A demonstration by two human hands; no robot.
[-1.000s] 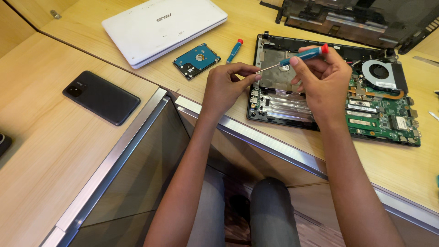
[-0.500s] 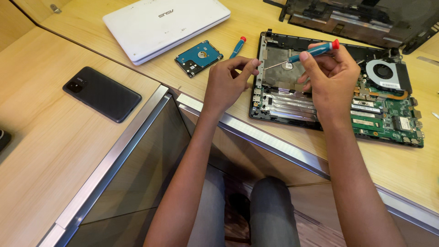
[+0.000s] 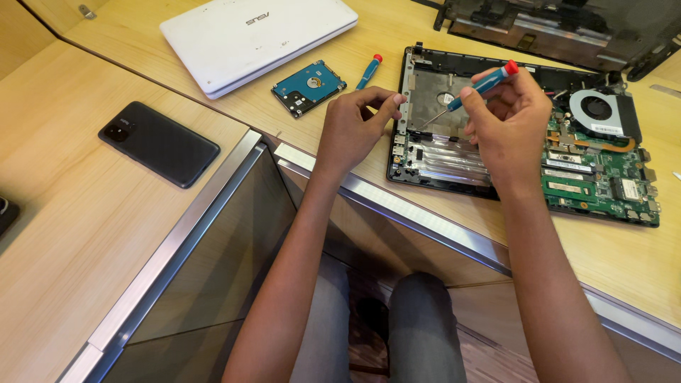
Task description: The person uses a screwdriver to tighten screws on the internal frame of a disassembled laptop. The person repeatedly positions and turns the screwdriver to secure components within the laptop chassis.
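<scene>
Head view. Right hand [image 3: 507, 124] closed round blue screwdriver [image 3: 477, 87] with red cap, shaft angled down-left, tip at empty bay of opened laptop base [image 3: 525, 142]. Left hand [image 3: 355, 124] loosely curled, fingertips pinched near bay's left edge; whether it holds anything, cannot tell. Since a second ago: both hands lower over bay, screwdriver tip nearer the metal, so work at bay edge continues. Left of left hand: bare hard drive [image 3: 308, 86], second blue screwdriver [image 3: 369, 71], white laptop [image 3: 259, 39]; black phone [image 3: 159, 143] well apart on surface [image 3: 85, 234].
</scene>
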